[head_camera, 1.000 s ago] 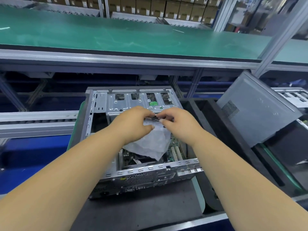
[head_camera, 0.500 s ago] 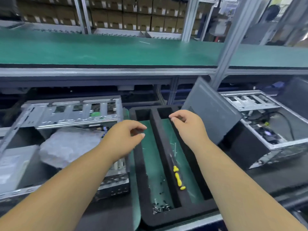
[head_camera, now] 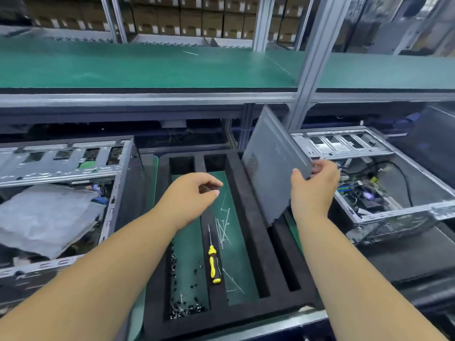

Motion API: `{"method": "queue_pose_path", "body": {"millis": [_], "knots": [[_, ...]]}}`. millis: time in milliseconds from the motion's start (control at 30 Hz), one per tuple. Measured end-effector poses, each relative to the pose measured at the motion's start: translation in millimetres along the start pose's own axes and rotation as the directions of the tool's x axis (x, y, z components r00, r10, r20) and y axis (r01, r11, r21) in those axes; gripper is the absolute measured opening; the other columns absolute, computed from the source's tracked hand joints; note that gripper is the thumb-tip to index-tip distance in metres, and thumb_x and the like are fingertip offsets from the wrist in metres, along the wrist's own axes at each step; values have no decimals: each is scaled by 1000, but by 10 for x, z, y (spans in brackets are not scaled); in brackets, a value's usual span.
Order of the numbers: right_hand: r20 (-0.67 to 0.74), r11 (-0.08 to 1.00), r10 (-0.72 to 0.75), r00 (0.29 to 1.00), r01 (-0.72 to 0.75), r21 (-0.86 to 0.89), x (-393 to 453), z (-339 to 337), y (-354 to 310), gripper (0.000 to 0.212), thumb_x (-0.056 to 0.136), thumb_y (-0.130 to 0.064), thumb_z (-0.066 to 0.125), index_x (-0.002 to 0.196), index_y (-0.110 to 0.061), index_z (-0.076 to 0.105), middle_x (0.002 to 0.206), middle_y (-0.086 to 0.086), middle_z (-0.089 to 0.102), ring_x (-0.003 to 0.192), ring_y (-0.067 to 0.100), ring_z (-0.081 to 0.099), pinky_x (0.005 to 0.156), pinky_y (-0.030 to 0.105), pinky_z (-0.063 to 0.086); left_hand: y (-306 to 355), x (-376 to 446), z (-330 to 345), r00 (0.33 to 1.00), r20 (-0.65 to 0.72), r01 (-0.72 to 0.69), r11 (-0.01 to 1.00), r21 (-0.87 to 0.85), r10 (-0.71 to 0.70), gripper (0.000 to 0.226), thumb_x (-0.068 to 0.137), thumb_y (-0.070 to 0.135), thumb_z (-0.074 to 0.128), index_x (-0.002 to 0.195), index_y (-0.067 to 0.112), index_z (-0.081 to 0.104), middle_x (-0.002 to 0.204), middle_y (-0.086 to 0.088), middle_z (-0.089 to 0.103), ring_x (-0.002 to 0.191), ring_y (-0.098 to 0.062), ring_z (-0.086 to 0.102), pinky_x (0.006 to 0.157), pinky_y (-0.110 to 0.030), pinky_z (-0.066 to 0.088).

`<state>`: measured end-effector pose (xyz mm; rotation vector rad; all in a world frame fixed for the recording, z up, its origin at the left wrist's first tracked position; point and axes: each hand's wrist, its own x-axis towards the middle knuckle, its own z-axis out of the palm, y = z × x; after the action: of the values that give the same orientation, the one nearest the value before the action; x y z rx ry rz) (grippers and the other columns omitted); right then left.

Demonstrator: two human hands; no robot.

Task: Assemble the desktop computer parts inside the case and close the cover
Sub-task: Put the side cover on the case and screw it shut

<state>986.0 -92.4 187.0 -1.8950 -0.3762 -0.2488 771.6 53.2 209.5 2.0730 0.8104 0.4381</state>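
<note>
- Cover panel (head_camera: 268,166) leans tilted at the foam tray's (head_camera: 248,217) right edge, gripped along its side by the right hand (head_camera: 314,185).
- Left hand (head_camera: 190,195) hovers over the tray, fingers loosely curled (holding nothing).
- Open case (head_camera: 384,173) sits right.

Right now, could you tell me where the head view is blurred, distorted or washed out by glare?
Head view: wide-angle bending bows the shelf edge and splays both forearms; the left case is smeared at the frame edge; the side panel held by the right hand and the screwdriver stay fairly sharp; lighting is even, with no strong glare.
</note>
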Motion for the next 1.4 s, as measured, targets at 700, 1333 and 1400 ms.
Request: {"method": "queue_pose_path", "body": {"millis": [700, 1333, 1400], "knots": [[240, 741, 409, 880, -474, 475, 144, 410, 318, 32, 96, -32, 59, 64, -33, 65, 47, -20, 43, 45, 2, 36, 55, 25, 34, 517, 673, 460, 989, 119, 116, 950, -288, -84, 22, 96, 40, 45, 111, 37, 61, 107, 18, 67, 99, 1, 64, 98, -33, 49], [223, 818, -357, 907, 189, 544, -257, 347, -727, 15, 98, -26, 57, 101, -34, 70, 82, -28, 64, 81, -3, 60, 77, 21, 47, 1106, 735, -370, 981, -37, 126, 773, -622, -190, 52, 79, 52, 74, 108, 10, 64, 90, -8, 76, 83, -20, 74, 76, -32, 60], [180, 764, -542, 821, 393, 511, -377, 386, -808, 27, 99, -18, 54, 119, -28, 69, 106, -26, 68, 102, -3, 63, 90, 18, 49, 1055, 647, -480, 958, -160, 101, 804, -586, -237, 36, 80, 36, 77, 99, 8, 64, 82, -7, 76, 76, -18, 75, 67, -28, 61]]}}
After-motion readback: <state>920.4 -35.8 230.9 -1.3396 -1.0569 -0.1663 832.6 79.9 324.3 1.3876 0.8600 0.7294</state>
